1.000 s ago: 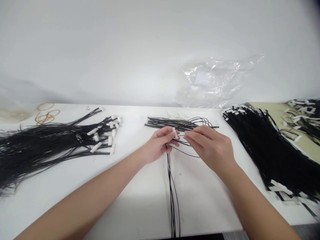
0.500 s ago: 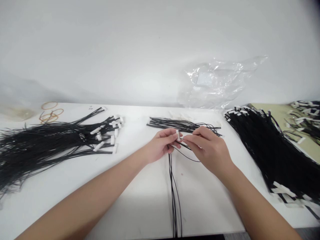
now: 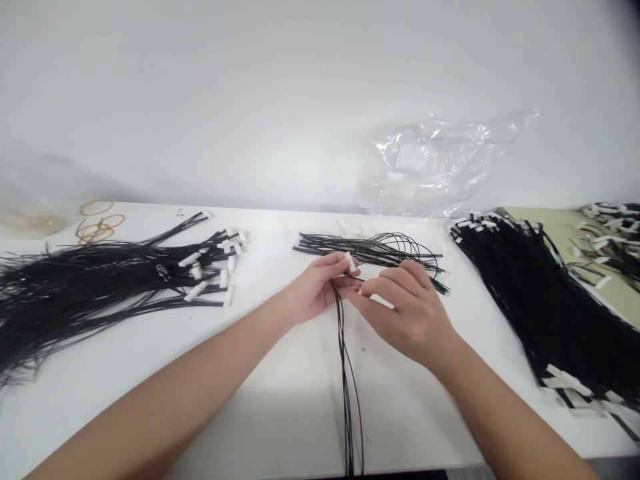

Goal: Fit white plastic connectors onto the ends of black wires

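Observation:
Between the thumb and fingers of my left hand (image 3: pixel 323 287) is a small white plastic connector (image 3: pixel 351 262). Several thin black wires (image 3: pixel 343 360) hang from this hand toward the table's front edge. My right hand (image 3: pixel 407 310) is just to the right, its thumb and index finger pinched on a black wire close to the connector. Its fingertips partly hide the wire's end, so I cannot tell whether it sits in the connector. Behind both hands lies a loose bundle of black wires (image 3: pixel 370 248), some of them looping up.
At left a large pile of black wires (image 3: pixel 100 280) ends in white connectors, with rubber bands (image 3: pixel 97 230) behind it. A thick black wire bundle (image 3: pixel 550 313) lies at right. A clear plastic bag (image 3: pixel 435 163) rests against the wall; more harnesses lie on a yellowish surface (image 3: pixel 555 233).
My right hand has moved slightly down and left, closer to the left hand. The connector has tilted in my left fingers. Wires in the bundle behind now loop higher.

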`<action>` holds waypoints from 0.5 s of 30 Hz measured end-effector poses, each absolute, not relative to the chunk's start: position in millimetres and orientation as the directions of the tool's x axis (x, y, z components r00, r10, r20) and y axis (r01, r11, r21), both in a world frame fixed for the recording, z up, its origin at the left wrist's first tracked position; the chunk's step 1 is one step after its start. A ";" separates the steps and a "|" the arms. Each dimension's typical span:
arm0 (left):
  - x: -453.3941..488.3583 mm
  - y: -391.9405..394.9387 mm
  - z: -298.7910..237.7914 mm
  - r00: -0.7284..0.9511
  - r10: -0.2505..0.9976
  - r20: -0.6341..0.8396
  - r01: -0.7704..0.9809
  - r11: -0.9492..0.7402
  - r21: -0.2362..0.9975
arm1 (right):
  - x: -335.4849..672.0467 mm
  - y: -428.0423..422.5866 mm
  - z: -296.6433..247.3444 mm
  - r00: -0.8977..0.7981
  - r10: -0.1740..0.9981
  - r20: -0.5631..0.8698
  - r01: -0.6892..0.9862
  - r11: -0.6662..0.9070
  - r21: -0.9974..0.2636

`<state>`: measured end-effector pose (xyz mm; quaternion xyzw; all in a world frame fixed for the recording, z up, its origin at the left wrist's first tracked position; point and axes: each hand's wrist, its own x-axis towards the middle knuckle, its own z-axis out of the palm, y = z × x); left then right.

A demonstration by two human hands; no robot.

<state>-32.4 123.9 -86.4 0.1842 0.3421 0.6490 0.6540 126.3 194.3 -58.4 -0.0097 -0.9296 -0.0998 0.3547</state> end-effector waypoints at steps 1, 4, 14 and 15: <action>-32.2 123.8 -85.8 -0.075 0.975 -0.209 -0.724 0.091 0.684 | 124.3 192.8 -61.8 -0.763 -0.061 0.643 0.075 0.981 0.182; -31.8 123.2 -84.0 -0.062 0.973 -0.224 -0.725 0.110 0.679 | 119.0 189.8 -70.4 -0.774 -0.076 0.629 0.046 0.983 0.176; -32.0 123.3 -85.1 -0.044 0.977 -0.207 -0.729 0.110 0.676 | 113.0 194.6 -79.3 -0.772 -0.074 0.632 0.024 0.989 0.145; -31.9 123.2 -85.3 -0.039 0.979 -0.200 -0.729 0.109 0.676 | 111.6 195.5 -79.3 -0.766 -0.081 0.637 0.028 0.987 0.158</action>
